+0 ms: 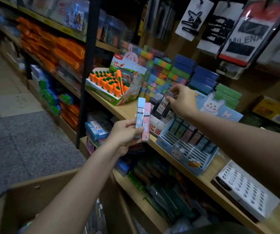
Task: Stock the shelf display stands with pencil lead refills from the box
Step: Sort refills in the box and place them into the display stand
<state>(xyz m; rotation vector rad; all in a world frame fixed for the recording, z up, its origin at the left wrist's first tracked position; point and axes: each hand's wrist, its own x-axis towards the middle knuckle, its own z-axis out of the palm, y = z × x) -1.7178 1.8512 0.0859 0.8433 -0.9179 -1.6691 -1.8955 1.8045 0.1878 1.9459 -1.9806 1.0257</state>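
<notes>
Left hand [125, 132] grips two refills upright, a blue one [140, 114] and a pink one [146, 122], fanned so the labels face up, likely held in reserve as the next to shelve. Right hand [180, 98] reaches over the shelf [119, 108], pinching a dark refill [164, 103] by its top, lowering it among the dark ones in the white stand [156, 124]. The blue stand [183, 149] beside it has its front slots bare. The box [34, 191] sits open below, within easy reach.

Stationery shop; stocked shelves [130, 110]; hanging packets [193, 17].
</notes>
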